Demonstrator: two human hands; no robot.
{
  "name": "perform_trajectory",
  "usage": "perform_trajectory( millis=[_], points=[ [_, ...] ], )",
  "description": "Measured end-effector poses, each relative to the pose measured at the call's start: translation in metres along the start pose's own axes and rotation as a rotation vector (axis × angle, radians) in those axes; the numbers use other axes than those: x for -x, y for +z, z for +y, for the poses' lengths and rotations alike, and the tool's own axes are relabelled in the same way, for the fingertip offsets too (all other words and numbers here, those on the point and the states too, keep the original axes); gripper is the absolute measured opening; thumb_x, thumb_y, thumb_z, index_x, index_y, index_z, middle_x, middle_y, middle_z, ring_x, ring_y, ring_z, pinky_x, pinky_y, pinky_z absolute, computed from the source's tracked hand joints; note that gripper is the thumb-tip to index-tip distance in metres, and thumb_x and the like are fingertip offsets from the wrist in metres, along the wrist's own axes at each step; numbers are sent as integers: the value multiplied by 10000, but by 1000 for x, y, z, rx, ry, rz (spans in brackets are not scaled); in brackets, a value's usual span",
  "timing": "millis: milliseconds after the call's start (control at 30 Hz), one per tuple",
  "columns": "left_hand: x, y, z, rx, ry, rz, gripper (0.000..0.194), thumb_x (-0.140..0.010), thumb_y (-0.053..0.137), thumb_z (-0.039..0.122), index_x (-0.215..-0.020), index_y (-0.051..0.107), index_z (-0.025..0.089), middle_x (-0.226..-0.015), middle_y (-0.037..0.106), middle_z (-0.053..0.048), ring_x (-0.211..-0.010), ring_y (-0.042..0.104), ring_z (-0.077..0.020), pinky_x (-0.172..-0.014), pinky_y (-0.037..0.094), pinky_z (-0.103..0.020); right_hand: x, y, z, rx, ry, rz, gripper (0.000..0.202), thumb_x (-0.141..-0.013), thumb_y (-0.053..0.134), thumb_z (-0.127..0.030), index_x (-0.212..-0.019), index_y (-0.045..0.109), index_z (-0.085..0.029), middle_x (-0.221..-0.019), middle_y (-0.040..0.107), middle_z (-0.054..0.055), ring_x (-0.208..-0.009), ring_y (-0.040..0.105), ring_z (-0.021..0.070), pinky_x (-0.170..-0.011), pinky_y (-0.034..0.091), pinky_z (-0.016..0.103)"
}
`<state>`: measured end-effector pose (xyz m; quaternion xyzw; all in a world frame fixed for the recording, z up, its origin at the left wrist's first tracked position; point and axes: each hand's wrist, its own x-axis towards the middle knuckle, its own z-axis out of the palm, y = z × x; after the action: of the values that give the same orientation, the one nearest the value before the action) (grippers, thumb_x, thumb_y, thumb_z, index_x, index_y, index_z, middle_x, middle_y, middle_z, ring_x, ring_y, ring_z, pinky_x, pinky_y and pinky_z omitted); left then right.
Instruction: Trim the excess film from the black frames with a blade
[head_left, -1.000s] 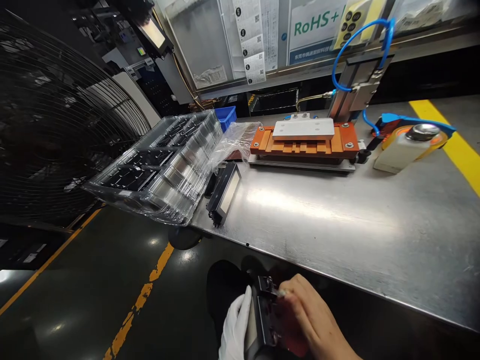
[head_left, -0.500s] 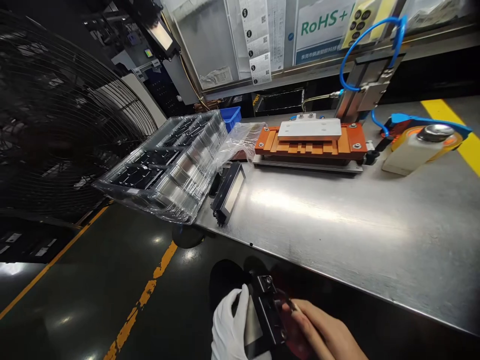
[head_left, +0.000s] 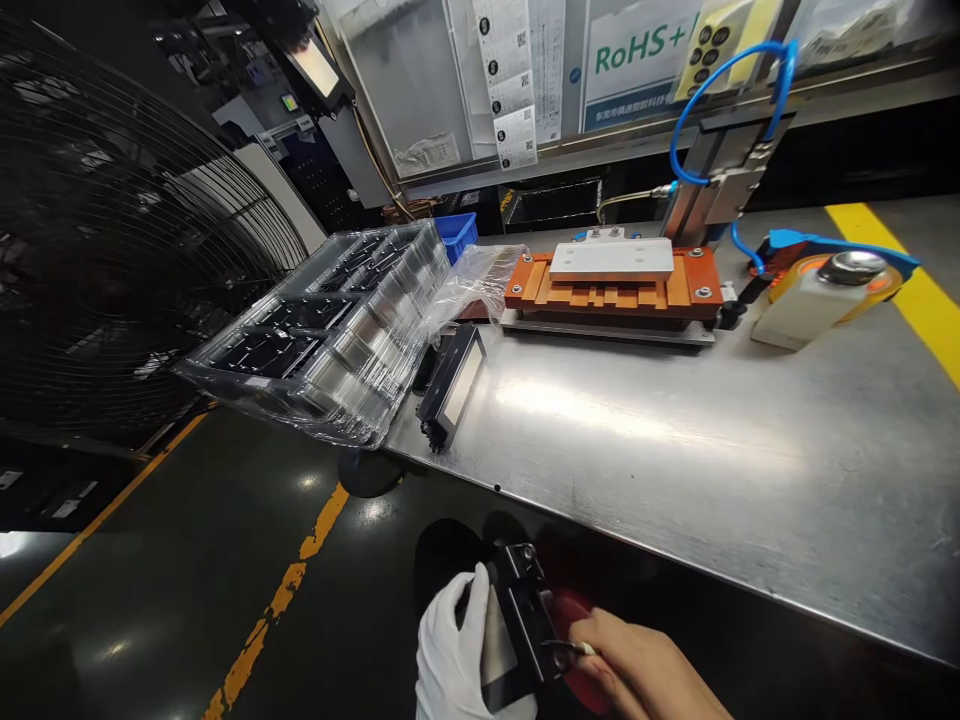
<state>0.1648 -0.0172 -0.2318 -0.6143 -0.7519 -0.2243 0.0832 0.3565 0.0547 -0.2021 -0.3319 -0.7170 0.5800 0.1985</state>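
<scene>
On the near side of the steel bench (head_left: 637,480), the gloved left hand (head_left: 452,645) clasps a black housing (head_left: 525,608), the bare right hand (head_left: 626,650) gripping a small tool (head_left: 574,649) at its right edge, work apparently unfinished.

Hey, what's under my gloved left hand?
Your left hand holds a black part. Some of its pale panel shows beside your hand; whatever lies directly beneath your hand is covered, so I can't tell how far the panel extends.

White glare on steel table (head_left: 660,450), fan (head_left: 127,280) in gloom, edges stretched
</scene>
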Motion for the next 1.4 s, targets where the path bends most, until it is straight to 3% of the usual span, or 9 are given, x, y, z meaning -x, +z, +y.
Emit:
perform_trajectory(
  millis=[133, 233, 367, 533, 667, 767, 900, 1200, 1400],
  points=[
    [0, 1, 0, -1, 10, -19, 878, -777, 510, 100, -1539, 134, 322, -1239, 486, -125, -1077, 565, -305, -851, 531, -465, -3, 6, 10, -32, 12, 56, 394, -993, 317, -589, -888, 515, -265, -812, 540, -15, -694, 529, 148, -638, 439, 246],
    [2, 3, -1, -8, -4, -24, 894, -756, 537, 113, -1535, 147, 311, -1245, 480, -128, -1074, 567, -308, -858, 530, -464, -7, 10, 16, 102, -85, 127, 467, -944, 385, -663, -773, 504, -245, -737, 531, -22, -638, 512, 138, -576, 405, 239],
    [3, 5, -14, -2, 39, -60, 890, -724, 570, 188, -1521, 182, 268, -1283, 455, -146, -1118, 542, -330, -910, 509, -497, -7, 9, 18, 390, -241, 237, 451, -928, 561, -524, -605, 463, -224, -571, 494, -39, -534, 486, 121, -508, 343, 251],
    [-18, -6, -40, 2, 141, -291, 827, -664, 622, 198, -1443, 350, 255, -1222, 533, -118, -1044, 576, -305, -882, 513, -481, -4, 9, 12, 14, 131, 174, 321, -1022, 344, -480, -993, 595, -281, -901, 680, -13, -797, 658, 143, -735, 501, 230],
    [-36, -19, -50, -142, 184, -510, 784, -686, 563, 101, -1425, 405, 311, -1178, 592, -81, -1006, 590, -282, -864, 499, -466, -6, 23, 19, -127, 336, -49, 468, -990, 321, -594, -809, 576, -246, -742, 687, -20, -623, 663, 136, -629, 509, 231],
    [-39, -22, -53, -220, 251, -542, 812, -682, 533, 57, -1447, 385, 286, -1213, 586, -103, -1038, 583, -296, -877, 485, -475, -10, 38, 28, -195, 438, -125, 502, -964, 336, -642, -811, 580, -231, -666, 698, -13, -463, 615, 112, -454, 438, 201],
    [-37, -20, -53, -242, 292, -574, 795, -698, 528, 59, -1446, 384, 285, -1220, 590, -110, -1026, 583, -294, -871, 483, -478, -15, 49, 36, -253, 477, -94, 512, -936, 369, -666, -865, 604, -216, -614, 691, -10, -403, 586, 104, -369, 356, 183],
    [-37, -20, -48, -296, 362, -577, 820, -666, 515, 17, -1439, 387, 261, -1179, 602, -120, -992, 593, -288, -841, 498, -476, -14, 71, 56, -344, 511, -30, 567, -900, 386, -702, -949, 626, -190, -532, 646, -16, -403, 562, 115, -398, 360, 199],
    [-38, -19, -41, -359, 399, -554, 806, -645, 469, -45, -1397, 442, 243, -1128, 632, -118, -950, 625, -277, -793, 527, -458, -18, 93, 58, -769, 638, 1, 741, -670, 537, -858, -842, 654, -147, -412, 526, -34, -359, 438, 77, -400, 274, 180]
  ],
)
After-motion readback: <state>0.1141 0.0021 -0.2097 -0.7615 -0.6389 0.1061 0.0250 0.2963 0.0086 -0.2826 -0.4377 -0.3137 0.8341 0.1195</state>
